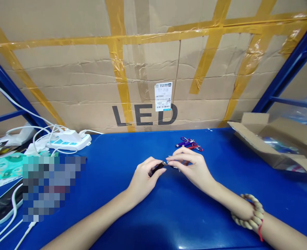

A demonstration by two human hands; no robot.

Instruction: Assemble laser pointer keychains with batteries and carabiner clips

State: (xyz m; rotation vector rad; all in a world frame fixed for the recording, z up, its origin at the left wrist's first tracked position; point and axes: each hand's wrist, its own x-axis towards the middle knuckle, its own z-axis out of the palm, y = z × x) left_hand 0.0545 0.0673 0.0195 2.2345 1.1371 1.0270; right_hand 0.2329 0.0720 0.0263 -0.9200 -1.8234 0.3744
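Observation:
My left hand is closed around a slim black tube, tilted with its far end up and to the right. That end almost meets the fingertips of my right hand, which pinch a small shiny metal piece. A dark loop-like part shows just below those fingers; whether it joins the tube I cannot tell. Beyond my right hand lie a slim purple tube and a red one, both with carabiner-like clips.
An open cardboard box with plastic-wrapped items stands at the right. White cables run from a power strip at the left, beside a phone-like black slab and a blurred patch. A large taped carton walls off the back of the blue table.

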